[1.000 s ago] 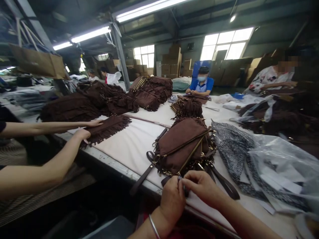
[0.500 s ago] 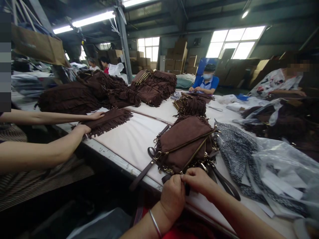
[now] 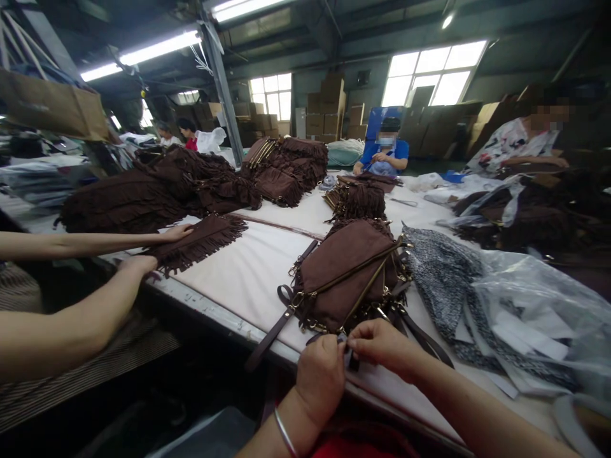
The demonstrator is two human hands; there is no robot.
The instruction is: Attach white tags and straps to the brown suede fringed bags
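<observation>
A brown handbag (image 3: 351, 270) with gold zips and fringe lies at the near side of the table, several straps and metal clips around it. My left hand (image 3: 321, 369), a bangle at its wrist, is closed around a dark strap (image 3: 315, 341) at the bag's front edge. Against it, my right hand (image 3: 379, 343) pinches at the same spot, thumb and fingertips together. The small part between the fingertips is mostly hidden. A wrist strap (image 3: 272, 337) from the bag hangs over the table edge to the left.
At left, a co-worker's hands (image 3: 176, 233) rest on a fringed brown piece (image 3: 200, 242). Brown bags pile up behind (image 3: 128, 191). To the right lie grey speckled fabric (image 3: 439, 280) and clear plastic (image 3: 529, 299). Other people sit across the table (image 3: 281, 238).
The whole view has shifted slightly. My fingertips have parted a little, and my right hand's pinch has changed slightly at the strap. The handbag stays in place.
</observation>
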